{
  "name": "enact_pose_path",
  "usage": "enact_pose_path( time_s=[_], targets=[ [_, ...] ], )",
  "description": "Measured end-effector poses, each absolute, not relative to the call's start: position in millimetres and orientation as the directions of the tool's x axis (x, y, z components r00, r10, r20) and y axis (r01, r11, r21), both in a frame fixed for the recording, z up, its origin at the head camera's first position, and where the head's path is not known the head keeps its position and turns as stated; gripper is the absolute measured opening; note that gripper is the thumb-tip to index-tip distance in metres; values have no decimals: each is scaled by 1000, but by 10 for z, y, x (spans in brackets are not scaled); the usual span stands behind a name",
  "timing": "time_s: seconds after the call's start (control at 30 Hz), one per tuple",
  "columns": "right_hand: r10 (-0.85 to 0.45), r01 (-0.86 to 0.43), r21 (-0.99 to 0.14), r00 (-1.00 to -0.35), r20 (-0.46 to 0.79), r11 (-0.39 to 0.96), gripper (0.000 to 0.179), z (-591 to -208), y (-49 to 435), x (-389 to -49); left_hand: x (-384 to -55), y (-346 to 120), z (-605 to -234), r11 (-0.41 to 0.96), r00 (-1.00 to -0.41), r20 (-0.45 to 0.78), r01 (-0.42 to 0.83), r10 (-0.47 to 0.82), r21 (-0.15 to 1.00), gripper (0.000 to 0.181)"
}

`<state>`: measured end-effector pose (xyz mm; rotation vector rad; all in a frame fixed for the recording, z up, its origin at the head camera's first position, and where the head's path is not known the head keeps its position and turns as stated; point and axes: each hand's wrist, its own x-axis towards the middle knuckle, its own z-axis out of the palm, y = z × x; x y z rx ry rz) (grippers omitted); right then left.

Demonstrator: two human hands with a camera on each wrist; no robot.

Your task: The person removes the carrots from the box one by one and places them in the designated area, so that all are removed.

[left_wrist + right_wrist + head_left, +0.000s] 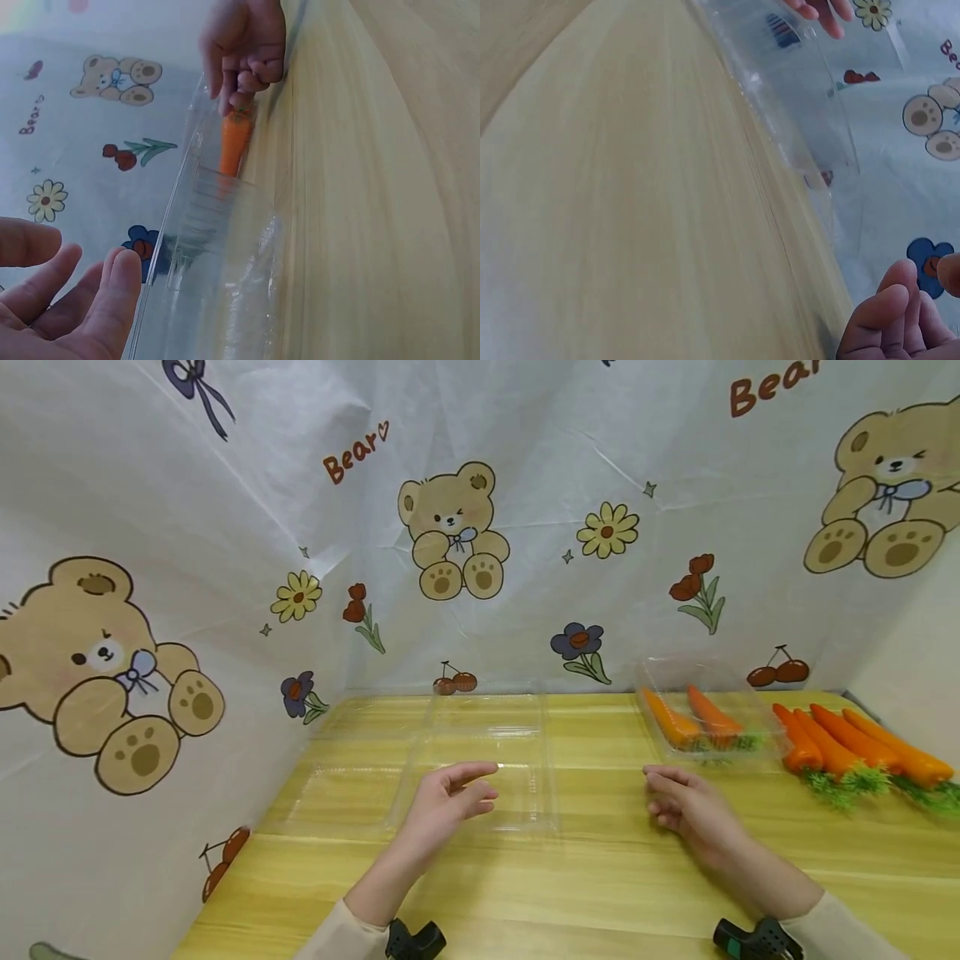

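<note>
My left hand (450, 797) reaches over the near right clear plastic box (543, 777) in the head view, fingers relaxed and apart from the thumb. Nothing is between those fingers (112, 300) in the left wrist view. My right hand (693, 814) hovers low at the right of the boxes, its fingers loosely bent and holding nothing. Beyond it, another clear box (776, 735) with two orange carrots (716, 714) stands at the back. Their leafy green ends point toward me.
More clear boxes (300, 818) stand at the left of the wooden table (585, 885). Several loose carrots (855, 743) with green tops lie at the right, beside the filled box. A white sheet (540, 460) printed with bears and flowers hangs behind and along the left side.
</note>
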<state>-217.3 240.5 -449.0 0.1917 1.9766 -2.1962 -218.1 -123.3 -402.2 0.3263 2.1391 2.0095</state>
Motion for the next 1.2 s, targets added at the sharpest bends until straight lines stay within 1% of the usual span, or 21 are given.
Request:
enact_pose_path(
  time_s=[0.1, 0.17, 0.3, 0.4, 0.53, 0.67, 0.9, 1.2],
  targets=[
    [-44, 227, -963, -974, -223, -143, 16, -4480, 2515, -2169, -2201, -1173, -4026, 44, -951, 13, 29, 309, 999, 36],
    [-45, 237, -957, -971, -233, -167, 14, -4482, 2585, -2166, -2202, -1135, -4027, 35, -945, 8, 21, 326, 999, 37],
    [-67, 250, -945, -968, -241, -211, 18, -4533, 2703, -2154, -2191, -1056, -4045, 26, -937, 0, 10, 348, 1000, 40],
    [-84, 233, -935, -972, -218, -266, 21, -4558, 2773, -2155, -2194, -975, -4031, 12, -935, 10, 15, 356, 1000, 39],
    [-71, 215, -917, -977, -203, -336, 26, -4555, 2849, -2158, -2220, -811, -4008, -31, -919, 10, -3, 395, 1000, 39],
    [-64, 218, -900, -976, -209, -377, 25, -4538, 2853, -2188, -2238, -643, -3998, -79, -905, 8, -28, 425, 996, 41],
    [-31, 218, -890, -974, -225, -400, 23, -4514, 2800, -2238, -2213, -374, -3993, -83, -898, -2, -43, 440, 996, 36],
    [-4, 208, -909, -975, -222, -362, 19, -4509, 2839, -2236, -2188, 40, -4019, -92, -881, -11, -62, 473, 994, 33]
  ],
)
